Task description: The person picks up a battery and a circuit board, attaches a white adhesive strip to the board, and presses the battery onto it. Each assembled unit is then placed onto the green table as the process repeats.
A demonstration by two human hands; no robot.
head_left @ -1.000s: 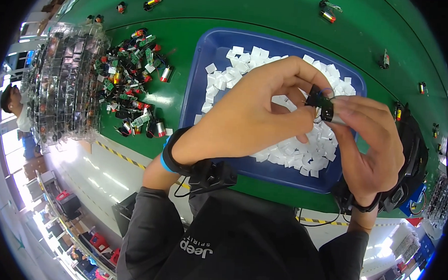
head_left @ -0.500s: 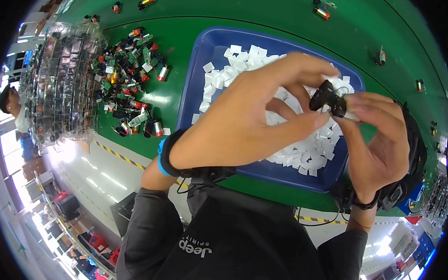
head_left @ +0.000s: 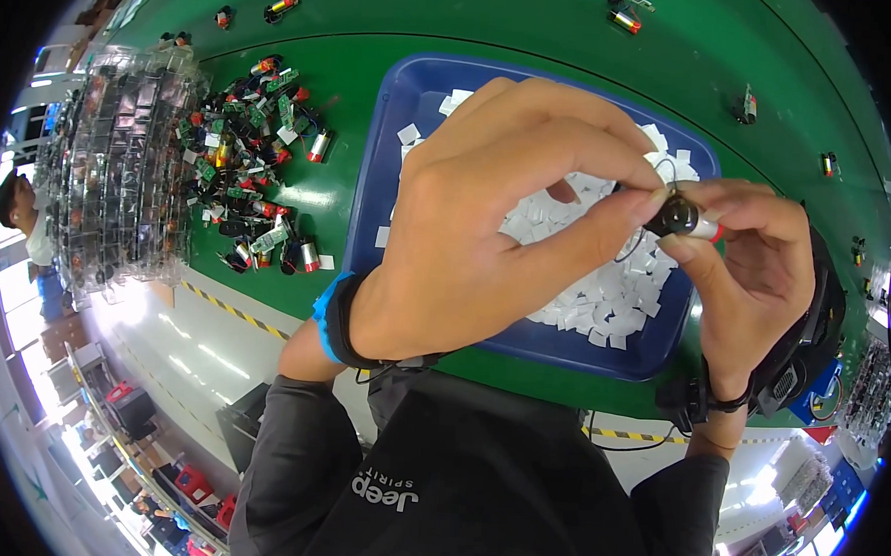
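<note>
Far to the left of both hands stood a stack of clear plastic trays [head_left: 122, 165]; nearer lay a heap of green circuit boards and small silver-and-red cylinders [head_left: 222, 154]. The left hand [head_left: 503, 221] arched over a blue rectangular plastic tray [head_left: 367, 175] holding white square pieces [head_left: 594, 299], its thumb and forefinger pinching the dark end of a silver cylinder with a black round cap [head_left: 704, 228]. That cylinder sat between the hands, the right hand [head_left: 759, 267] pinching its silver body between thumb and fingers.
</note>
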